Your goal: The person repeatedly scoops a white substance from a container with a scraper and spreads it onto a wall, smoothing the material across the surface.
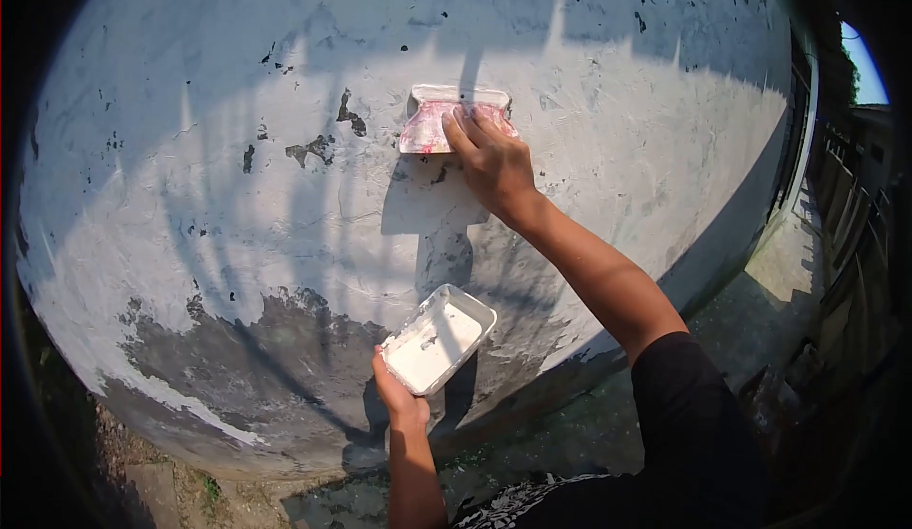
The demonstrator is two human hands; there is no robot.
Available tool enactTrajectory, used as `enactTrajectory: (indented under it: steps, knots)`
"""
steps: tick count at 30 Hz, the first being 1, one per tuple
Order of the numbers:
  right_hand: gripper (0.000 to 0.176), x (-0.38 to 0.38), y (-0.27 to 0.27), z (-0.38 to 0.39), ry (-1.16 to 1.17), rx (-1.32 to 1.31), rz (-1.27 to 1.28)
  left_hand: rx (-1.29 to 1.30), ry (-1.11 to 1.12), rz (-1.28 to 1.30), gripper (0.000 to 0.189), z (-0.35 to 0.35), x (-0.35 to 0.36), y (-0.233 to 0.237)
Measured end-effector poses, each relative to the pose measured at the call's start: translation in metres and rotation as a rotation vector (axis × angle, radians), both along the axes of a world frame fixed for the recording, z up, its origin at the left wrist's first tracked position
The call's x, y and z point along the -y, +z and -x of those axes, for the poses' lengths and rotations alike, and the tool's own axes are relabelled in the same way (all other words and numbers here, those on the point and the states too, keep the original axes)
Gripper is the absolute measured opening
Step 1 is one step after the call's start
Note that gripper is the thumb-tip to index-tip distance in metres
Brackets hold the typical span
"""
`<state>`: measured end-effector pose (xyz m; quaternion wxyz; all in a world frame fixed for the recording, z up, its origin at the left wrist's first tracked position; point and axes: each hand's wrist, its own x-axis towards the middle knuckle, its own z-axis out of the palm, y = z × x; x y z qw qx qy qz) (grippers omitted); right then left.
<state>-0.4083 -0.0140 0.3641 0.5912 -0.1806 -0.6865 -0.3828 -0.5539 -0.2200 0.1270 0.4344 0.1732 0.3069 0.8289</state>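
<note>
Grey-white plaster covers the wall (pixel 228 235), with dark chipped spots (pixel 312 151) on its left side and a rough, darker grey patch (pixel 275 358) lower down. Right of that patch, the left hand (pixel 401 399) is clamped on the lower left side of a white tray (pixel 491 323), which sits tilted in its grip and holds smooth white paste (pixel 442 339). Above the tray and well apart from it, a wide scraper (pixel 426 128), pink and smeared with white, is against the sunlit part of the wall. The right hand (pixel 496 160) grips it, fingers close together on its face; where the thumb rests, I cannot tell. The two hands are apart from each other. Shadows fall on the wall below the scraper and around the tray. Further right come a black sleeve (pixel 689 406), shaded ground (pixel 594 425) and a sunlit strip of paving (pixel 784 258).
</note>
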Motion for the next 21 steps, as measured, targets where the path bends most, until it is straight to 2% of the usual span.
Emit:
enactTrajectory:
  steps: [2,3,5,6,8,10,11,13,14,15,17,19,21]
  knots:
    - [0.036,0.020,-0.036,0.008,0.041,0.172,0.072,-0.027,-0.004,0.012,0.055,0.001,0.001,-0.002]
    - [0.036,0.029,-0.036,0.006,0.042,0.179,0.061,-0.036,-0.012,-0.001,0.055,0.001,-0.002,-0.005]
    - [0.035,0.051,-0.026,-0.004,0.244,0.400,0.222,-0.055,-0.018,-0.011,0.054,0.002,0.000,-0.006]
    - [0.035,0.055,-0.010,-0.008,0.243,0.397,0.212,-0.058,-0.009,-0.002,0.054,0.002,-0.001,-0.004]
    - [0.032,0.048,0.031,-0.018,0.232,0.031,-0.041,-0.059,-0.002,0.009,0.054,-0.001,0.000,0.001]
    - [0.034,0.024,0.054,-0.024,0.108,-0.199,-0.019,0.012,0.008,-0.010,0.056,-0.002,0.002,0.006]
    - [0.034,0.019,0.052,-0.021,0.111,-0.200,-0.023,0.010,0.011,-0.014,0.056,0.000,0.002,0.006]
    - [0.034,0.008,0.047,-0.012,-0.131,-0.215,0.142,-0.024,0.008,-0.046,0.056,0.003,0.001,0.004]
    - [0.036,0.006,0.035,0.002,-0.072,-0.198,0.124,-0.023,0.013,-0.052,0.056,0.005,-0.001,0.004]
    - [0.038,0.016,0.020,0.013,-0.028,-0.081,0.166,-0.035,0.008,-0.049,0.054,0.007,-0.004,0.002]
    - [0.040,0.029,-0.011,0.032,-0.007,0.158,-0.045,-0.041,-0.005,-0.024,0.053,0.009,-0.006,-0.004]
    - [0.026,0.060,-0.031,0.041,0.131,0.387,0.055,-0.042,-0.034,0.000,0.053,0.008,-0.010,-0.003]
    - [0.023,0.077,-0.015,0.035,0.132,0.408,0.125,-0.043,-0.023,0.022,0.052,0.006,-0.010,-0.004]
